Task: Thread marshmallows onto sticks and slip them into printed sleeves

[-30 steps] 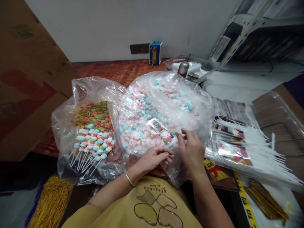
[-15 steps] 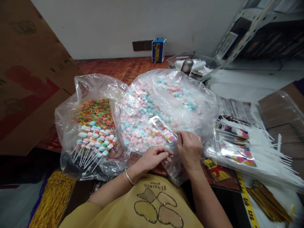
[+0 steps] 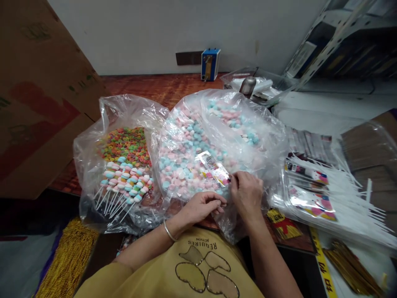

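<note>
In the head view my right hand (image 3: 247, 192) is closed in a pinch at the lower end of a small printed plastic packet (image 3: 214, 167), clear with a barcode and pink and yellow print. The packet lies slanted over a big clear bag of pink, blue and white marshmallows (image 3: 181, 174). Just left of it, my left hand (image 3: 204, 207) has its fingers curled and thumb pressed to them; whether anything is between them is hidden. Farther left, finished marshmallow skewers (image 3: 127, 180) on white sticks rest on a bag of colourful cereal rings (image 3: 125, 145).
To the right stand a clear tray of white sticks (image 3: 350, 194) and more printed packets (image 3: 313, 203). Gold twist ties (image 3: 353, 265) lie at the lower right. A large cardboard box (image 3: 40, 103) rises on the left. A blue and white box (image 3: 211, 65) stands by the wall.
Both hands stay nearly in place. The packet's surface reflects differently near the right fingers, and the whole view has shifted slightly.
</note>
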Motion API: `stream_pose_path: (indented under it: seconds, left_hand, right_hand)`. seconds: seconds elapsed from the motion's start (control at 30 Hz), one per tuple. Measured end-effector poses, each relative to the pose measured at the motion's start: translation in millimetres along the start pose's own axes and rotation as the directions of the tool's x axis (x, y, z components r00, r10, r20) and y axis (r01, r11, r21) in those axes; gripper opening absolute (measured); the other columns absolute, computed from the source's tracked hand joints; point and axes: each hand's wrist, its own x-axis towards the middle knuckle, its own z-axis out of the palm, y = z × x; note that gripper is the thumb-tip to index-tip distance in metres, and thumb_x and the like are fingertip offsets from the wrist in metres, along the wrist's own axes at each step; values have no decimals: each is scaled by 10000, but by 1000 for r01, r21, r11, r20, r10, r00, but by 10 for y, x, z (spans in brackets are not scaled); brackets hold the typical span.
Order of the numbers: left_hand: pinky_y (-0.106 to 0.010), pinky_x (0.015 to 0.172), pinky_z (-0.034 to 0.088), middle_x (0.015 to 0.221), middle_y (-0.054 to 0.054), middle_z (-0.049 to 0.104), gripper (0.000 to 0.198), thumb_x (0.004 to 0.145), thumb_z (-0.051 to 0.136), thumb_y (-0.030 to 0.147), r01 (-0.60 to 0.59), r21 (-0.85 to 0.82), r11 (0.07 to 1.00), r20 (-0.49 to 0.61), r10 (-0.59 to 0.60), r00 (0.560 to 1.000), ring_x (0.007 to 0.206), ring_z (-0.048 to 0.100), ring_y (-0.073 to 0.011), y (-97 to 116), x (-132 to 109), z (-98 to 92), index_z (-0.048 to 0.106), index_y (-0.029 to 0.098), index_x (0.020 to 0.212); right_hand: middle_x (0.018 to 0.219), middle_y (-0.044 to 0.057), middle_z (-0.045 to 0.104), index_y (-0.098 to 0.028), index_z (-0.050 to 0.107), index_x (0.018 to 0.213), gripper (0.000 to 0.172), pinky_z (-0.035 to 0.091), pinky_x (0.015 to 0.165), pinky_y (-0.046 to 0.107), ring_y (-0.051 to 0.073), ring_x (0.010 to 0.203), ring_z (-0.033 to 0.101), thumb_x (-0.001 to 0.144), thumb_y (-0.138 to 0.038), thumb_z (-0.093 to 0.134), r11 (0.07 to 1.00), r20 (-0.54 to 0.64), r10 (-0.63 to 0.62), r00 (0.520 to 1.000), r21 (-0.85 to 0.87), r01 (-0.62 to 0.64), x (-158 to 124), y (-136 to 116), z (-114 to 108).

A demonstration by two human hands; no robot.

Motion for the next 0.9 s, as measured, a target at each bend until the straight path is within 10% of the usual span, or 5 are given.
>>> stream_pose_path:
  seconds: [0.2,0.53,0.73,0.9]
  left_hand:
    - [-271,734,482,801,-39,695,227,832,723,375,-11,14,1000,24,11,1000,751,637,-132,-17,31,20,759,172,927]
    - [-282,776,495,948,-74,741,359,753,838,387,48,-192,980,30,-43,999,778,665,-126,-86,69,-16,740,152,1006]
    - [-382,977,500,1247,-127,696,570,701,899,375,-79,-566,821,79,149,986,1116,665,-237,-26,134,98,699,195,1203]
    - [-305,836,515,892,-53,721,445,619,943,397,-331,-577,746,-334,154,930,853,670,-168,93,168,127,725,143,911]
  right_hand:
    - [889,112,701,-171,644,938,220,261,707,352,262,829,564,998,-362,554,993,59,25,998,-115,-18,-16,-83,53]
    - [943,84,756,-203,691,963,200,391,889,386,234,883,646,1005,-306,525,956,-164,53,985,293,-2,-3,-39,-166]
    - [916,29,715,-224,664,989,195,533,760,326,200,842,680,910,-401,683,492,235,125,964,829,-266,-92,-147,-386]
    - [1056,40,720,-266,605,1265,547,569,874,354,200,963,696,784,-399,829,219,357,104,928,902,-371,-194,-203,-294]
